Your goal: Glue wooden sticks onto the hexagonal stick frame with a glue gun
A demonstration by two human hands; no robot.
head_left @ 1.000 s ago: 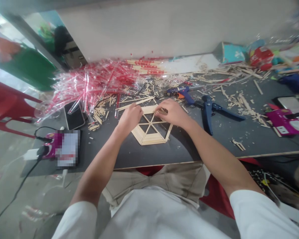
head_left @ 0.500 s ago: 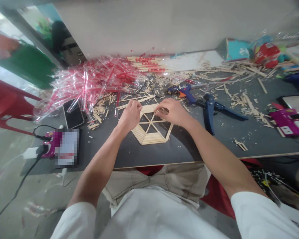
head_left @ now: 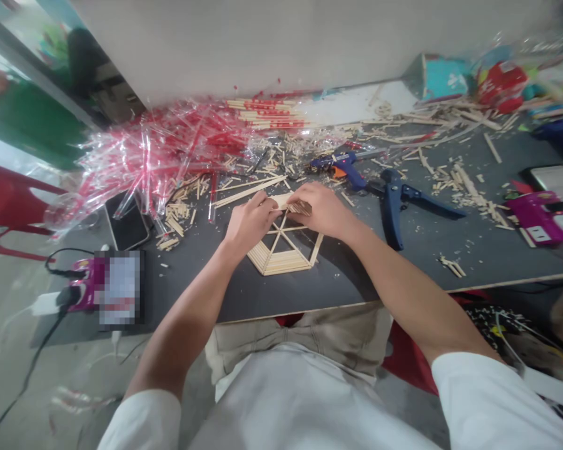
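Note:
A flat hexagonal frame of pale wooden sticks [head_left: 287, 264] lies on the dark table, its spokes meeting in the middle. Layered sticks fill its near and left sides, while the right side carries fewer. My left hand [head_left: 252, 220] is closed at the frame's far left edge, fingertips together; what they pinch is hidden. Across from it, my right hand [head_left: 326, 209] is curled over the far right part, with a small bunch of short wooden sticks [head_left: 301, 207] showing under its fingers. The two hands' fingertips are close together over the far side.
Behind the frame are loose long sticks [head_left: 251, 190] and a blue glue gun [head_left: 349, 170]. A blue cutter [head_left: 393, 206] lies to the right. Red-and-clear plastic wrappers [head_left: 169, 140] pile up at the back left, near a phone [head_left: 126, 222]. Purple power strips [head_left: 544, 215] flank the table.
My left hand has moved right along the far edge, closer to my right hand, and now covers more of the frame's upper left. My right hand stays nearly in place. The view has shifted slightly.

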